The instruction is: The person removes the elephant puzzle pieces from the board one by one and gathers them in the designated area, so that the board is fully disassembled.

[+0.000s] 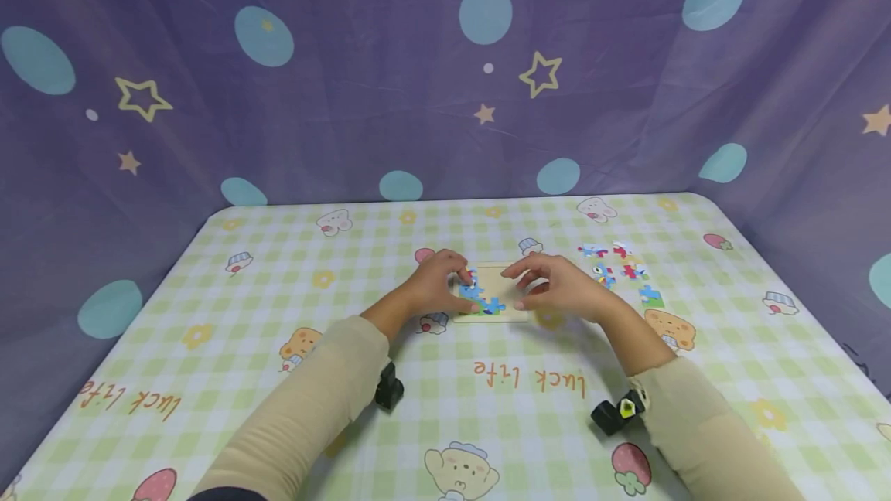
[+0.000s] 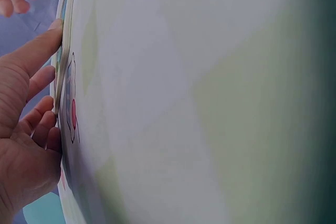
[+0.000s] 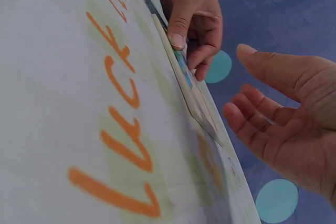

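A shallow wooden puzzle board (image 1: 503,287) lies flat on the table, with blue and green jigsaw pieces (image 1: 493,305) along its left and lower part and bare wood at its upper right. My left hand (image 1: 438,284) holds the board's left side, its thumb (image 3: 178,40) on the near part over the pieces and its bent fingers towards the far part. Over the right end of the board hovers my right hand (image 1: 562,284), thumb and fingers spread apart with nothing between them; in the right wrist view this hand (image 3: 294,114) is raised off the board.
Several loose jigsaw pieces (image 1: 632,270) in blue, red and green lie right of the board. The table is covered by a green-checked cloth (image 1: 278,269) with printed cartoons and lettering. A purple curtain (image 1: 348,99) hangs behind its far edge.
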`<state>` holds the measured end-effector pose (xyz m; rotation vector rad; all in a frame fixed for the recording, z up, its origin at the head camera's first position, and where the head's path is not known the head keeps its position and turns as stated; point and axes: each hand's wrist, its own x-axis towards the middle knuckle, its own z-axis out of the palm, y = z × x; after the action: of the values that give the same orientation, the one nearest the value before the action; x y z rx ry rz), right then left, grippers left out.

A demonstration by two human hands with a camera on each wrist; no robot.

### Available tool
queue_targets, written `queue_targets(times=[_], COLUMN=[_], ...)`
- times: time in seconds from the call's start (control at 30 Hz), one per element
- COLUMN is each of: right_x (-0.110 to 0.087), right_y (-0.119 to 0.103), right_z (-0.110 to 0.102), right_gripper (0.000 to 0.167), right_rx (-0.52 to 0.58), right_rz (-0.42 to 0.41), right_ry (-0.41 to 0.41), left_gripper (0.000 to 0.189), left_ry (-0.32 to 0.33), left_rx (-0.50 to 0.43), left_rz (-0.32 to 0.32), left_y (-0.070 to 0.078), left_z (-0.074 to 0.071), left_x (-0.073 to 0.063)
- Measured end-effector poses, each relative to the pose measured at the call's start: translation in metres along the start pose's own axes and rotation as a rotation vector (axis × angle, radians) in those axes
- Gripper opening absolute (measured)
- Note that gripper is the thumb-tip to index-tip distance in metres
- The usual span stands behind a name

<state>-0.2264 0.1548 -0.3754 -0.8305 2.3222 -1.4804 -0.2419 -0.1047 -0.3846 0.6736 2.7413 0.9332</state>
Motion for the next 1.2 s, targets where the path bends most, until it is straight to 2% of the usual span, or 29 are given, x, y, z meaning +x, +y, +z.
queue_targets(times=[0.37, 0.63, 0.97, 1.2], right_x=[0.013, 0.021, 0.023, 0.024], right_y=[0.003, 0.001, -0.001, -0.001], right_z=[0.014, 0.019, 0.018, 0.019], right_gripper=[0.033, 0.029, 0.027, 0.027], right_rx=[-0.212, -0.3, -0.33, -0.344], right_rz=[0.022, 0.095, 0.075, 0.059], right_ry=[-0.08, -0.102, -0.12, -0.113], left_gripper=[0.035, 0.034, 0.024, 0.021], left_ry=[0.0, -0.013, -0.065, -0.095], left_rx=[-0.005, -0.007, -0.075, -0.045], left_rz=[-0.002, -0.001, -0.044, -0.012], left_y=[0.001, 0.002, -0.002, -0.006], left_z=[0.0, 0.0, -0.007, -0.011], left_x=[-0.001, -0.001, 0.0, 0.0])
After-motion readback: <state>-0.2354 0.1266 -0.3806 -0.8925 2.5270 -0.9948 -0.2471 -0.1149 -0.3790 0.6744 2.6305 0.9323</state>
